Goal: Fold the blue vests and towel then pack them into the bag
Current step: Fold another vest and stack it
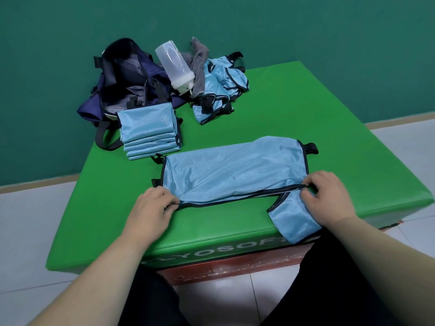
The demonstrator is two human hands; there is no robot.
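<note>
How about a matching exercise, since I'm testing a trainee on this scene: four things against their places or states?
Things: 1 bag; 2 bottle; 3 folded stack; 4 spread vest.
States: A pinched by left hand and right hand; B tilted, cap downward; C lying open, far left; D just in front of the bag.
Pairs: 1-C, 2-B, 3-D, 4-A.
</note>
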